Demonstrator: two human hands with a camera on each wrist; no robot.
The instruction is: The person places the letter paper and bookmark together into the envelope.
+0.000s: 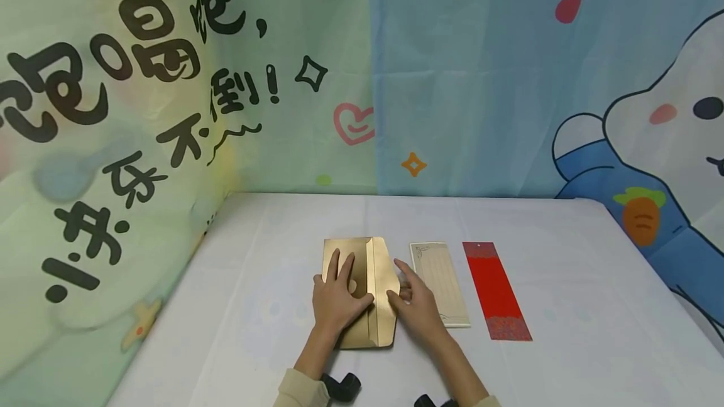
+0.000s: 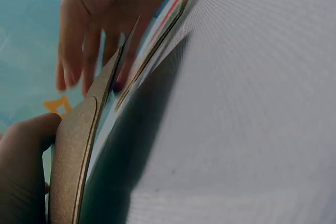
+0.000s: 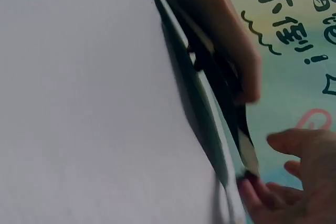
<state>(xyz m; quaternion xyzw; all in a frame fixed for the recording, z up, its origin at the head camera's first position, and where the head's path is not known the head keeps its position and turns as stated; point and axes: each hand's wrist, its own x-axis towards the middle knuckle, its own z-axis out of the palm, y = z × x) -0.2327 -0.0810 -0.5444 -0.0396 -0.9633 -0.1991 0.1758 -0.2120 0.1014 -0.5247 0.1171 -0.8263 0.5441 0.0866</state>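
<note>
A gold envelope lies on the white table, its long flap along the right side and partly lifted. My left hand rests on the envelope with fingers spread, thumb reaching toward the flap's fold. At the flap's outer edge is my right hand, its thumb over the edge and its index finger extended. In the right wrist view, the fingertips of that hand meet the edge from below, and its thumb stands apart. The left wrist view shows the envelope edge-on, with a dark shadow beneath.
Right of the envelope lies a beige card with a decorated corner, partly behind the right hand. Farther right is a red strip with patterned ends. Printed cloth hangs behind and left of the white table.
</note>
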